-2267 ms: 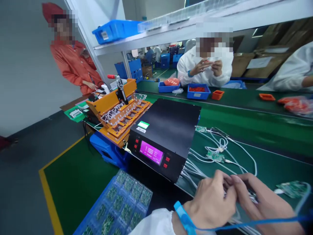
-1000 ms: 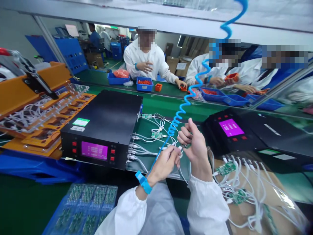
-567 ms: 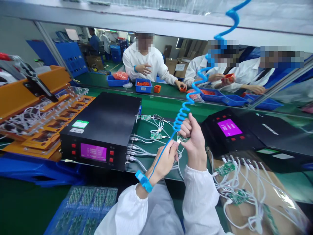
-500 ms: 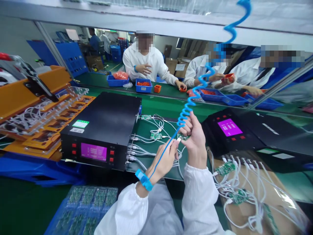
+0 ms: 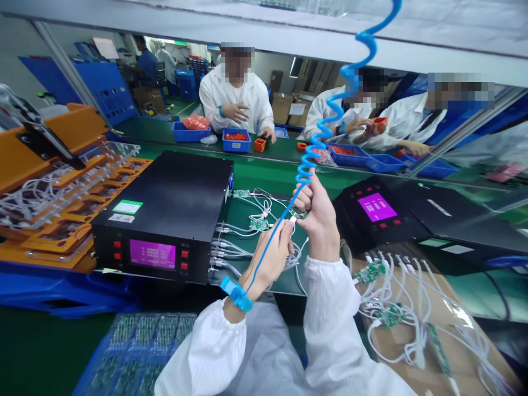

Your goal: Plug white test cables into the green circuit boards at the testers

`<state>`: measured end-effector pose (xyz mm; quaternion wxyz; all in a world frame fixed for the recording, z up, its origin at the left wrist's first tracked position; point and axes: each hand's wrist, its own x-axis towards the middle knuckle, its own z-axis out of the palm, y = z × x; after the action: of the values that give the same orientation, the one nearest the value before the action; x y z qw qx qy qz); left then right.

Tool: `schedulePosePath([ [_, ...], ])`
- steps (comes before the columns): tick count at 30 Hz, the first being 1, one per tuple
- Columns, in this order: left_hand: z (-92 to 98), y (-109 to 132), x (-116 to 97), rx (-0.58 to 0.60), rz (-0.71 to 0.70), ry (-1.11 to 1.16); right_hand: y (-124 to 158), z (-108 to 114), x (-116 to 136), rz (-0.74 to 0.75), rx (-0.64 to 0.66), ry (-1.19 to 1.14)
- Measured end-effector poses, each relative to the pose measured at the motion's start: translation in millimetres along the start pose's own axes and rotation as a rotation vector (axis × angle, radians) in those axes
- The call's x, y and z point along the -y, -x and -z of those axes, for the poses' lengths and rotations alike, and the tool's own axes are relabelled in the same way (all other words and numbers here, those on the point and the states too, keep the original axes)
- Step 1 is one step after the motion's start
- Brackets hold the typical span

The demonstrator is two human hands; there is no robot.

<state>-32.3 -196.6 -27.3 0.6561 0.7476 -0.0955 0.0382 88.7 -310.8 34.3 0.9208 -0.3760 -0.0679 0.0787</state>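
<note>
My left hand (image 5: 270,254) is closed on a white cable plug (image 5: 293,218). Just above it, my right hand (image 5: 319,214) grips a small green circuit board (image 5: 300,213), mostly covered by the fingers. The plug meets the board's lower edge; how deep it sits I cannot tell. A blue wrist strap (image 5: 236,294) circles my left wrist, and its coiled blue cord (image 5: 322,135) runs up past both hands. Behind the hands, two more circuit boards (image 5: 259,225) with white cables (image 5: 243,250) lie on the green bench.
A black tester box (image 5: 163,203) stands left, beside an orange fixture (image 5: 53,220). Another black tester (image 5: 377,212) is at right, with cabled boards (image 5: 390,314) on cardboard. Trays of boards (image 5: 136,352) sit at lower left. Co-workers (image 5: 235,104) handle orange parts across the bench.
The whole view has shifted slightly, moving things left. My hands keep hold of the plug and board. A co-worker's hand across the bench has moved to another orange cup.
</note>
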Motion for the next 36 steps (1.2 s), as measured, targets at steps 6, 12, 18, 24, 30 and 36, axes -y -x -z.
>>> schedulePosePath([
  [6, 9.5, 19.7, 36.4, -0.065, 0.084, 0.358, -27.2, 28.8, 19.5, 0.284, -0.140, 0.298],
  [12, 16.5, 4.0, 33.2, -0.360, 0.096, 0.727, -23.9, 42.3, -33.9, 0.099, 0.135, 1.381],
  [18, 24.6, 10.5, 29.8, -0.337, 0.157, 0.848, -36.7, 62.3, -73.8, -0.053, 0.398, 1.738],
  [24, 26.7, 10.4, 36.3, -0.404, 0.152, 0.922, -34.9, 75.0, -93.1, -0.069, 0.450, 1.769],
  [30, 28.5, 7.5, 39.0, -0.445, 0.211, 0.969, -24.5, 76.8, -73.0, 0.035, 0.428, 1.733],
  [36, 11.9, -1.5, 38.9, -0.409, 0.256, 0.964, 17.0, 76.1, -28.6, 0.341, 0.254, 1.425],
])
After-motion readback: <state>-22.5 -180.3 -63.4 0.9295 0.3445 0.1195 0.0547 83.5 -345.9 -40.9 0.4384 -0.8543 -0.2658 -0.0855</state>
